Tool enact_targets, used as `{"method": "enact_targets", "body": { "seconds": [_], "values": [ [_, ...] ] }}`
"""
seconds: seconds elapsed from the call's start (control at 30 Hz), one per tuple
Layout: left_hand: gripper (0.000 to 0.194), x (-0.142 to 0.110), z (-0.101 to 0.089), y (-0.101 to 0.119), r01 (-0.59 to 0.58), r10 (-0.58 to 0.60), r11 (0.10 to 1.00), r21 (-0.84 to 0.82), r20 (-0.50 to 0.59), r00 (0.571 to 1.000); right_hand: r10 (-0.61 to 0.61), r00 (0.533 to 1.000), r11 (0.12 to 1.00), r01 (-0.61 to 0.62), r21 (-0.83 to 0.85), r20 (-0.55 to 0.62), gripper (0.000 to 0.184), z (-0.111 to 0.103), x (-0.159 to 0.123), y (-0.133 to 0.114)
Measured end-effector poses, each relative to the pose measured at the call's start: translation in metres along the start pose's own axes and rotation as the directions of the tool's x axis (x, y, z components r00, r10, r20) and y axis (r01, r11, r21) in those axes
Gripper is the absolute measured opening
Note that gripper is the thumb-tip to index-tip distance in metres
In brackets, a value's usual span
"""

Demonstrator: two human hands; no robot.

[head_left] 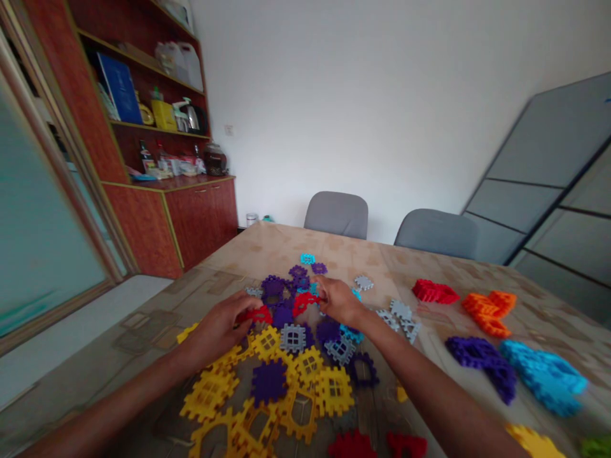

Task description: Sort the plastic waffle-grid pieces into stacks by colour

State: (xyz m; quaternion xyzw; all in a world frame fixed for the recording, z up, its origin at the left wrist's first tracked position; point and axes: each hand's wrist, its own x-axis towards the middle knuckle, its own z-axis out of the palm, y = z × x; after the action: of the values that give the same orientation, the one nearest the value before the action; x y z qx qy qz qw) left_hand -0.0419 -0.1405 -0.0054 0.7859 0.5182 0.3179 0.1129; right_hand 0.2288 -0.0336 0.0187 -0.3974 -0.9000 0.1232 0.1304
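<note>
Over the heap of plastic pieces on the table (157, 299), one red piece (259, 313) sits at the fingertips of the left hand (217, 327), its free end pointing in toward the middle of the heap. Another red piece (304, 303) sits at the fingertips of the right hand (341, 302), on the side facing the left one, so the two reds are near each other but apart, a purple piece (283, 316) showing between and just below them.

The left thumb and fingers are curled with a narrow gap, closed around the edge of their red piece as far as I can see; the fingertips are partly hidden. The right fingers bend down over theirs, thumb and fingers drawn close together at its edge; whether they grip it firmly, I can't tell.

Both pieces are bright red, flat and small, with notched edges, and a little blurred from where I stand. Below them spread yellow pieces (334, 389) with toothed rims, some with window-like openings, and a grey windowed piece (293, 338).
</note>
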Motion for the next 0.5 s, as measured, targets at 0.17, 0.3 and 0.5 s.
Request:
{"method": "enact_targets", "body": {
  "seconds": [0.17, 0.3, 0.5],
  "values": [
    [0.020, 0.001, 0.000, 0.003, 0.082, -0.086, 0.992, -0.094, -0.034, 0.996, -0.038, 0.996, 0.999, 0.040, 0.022, -0.078, 0.025, -0.018, -0.023, 0.015],
    [0.020, 0.000, 0.003, 0.005, 0.122, -0.132, 0.978, -0.167, -0.054, 0.990, -0.030, 0.993, 0.998, 0.036, 0.051, -0.114, 0.019, -0.027, -0.049, 0.026],
    [0.029, 0.000, 0.003, 0.013, 0.171, -0.212, 0.951, -0.256, -0.140, 0.967, -0.020, 0.995, 0.977, 0.041, 0.212, -0.100, 0.014, -0.046, -0.106, 0.022]
  ]
}}
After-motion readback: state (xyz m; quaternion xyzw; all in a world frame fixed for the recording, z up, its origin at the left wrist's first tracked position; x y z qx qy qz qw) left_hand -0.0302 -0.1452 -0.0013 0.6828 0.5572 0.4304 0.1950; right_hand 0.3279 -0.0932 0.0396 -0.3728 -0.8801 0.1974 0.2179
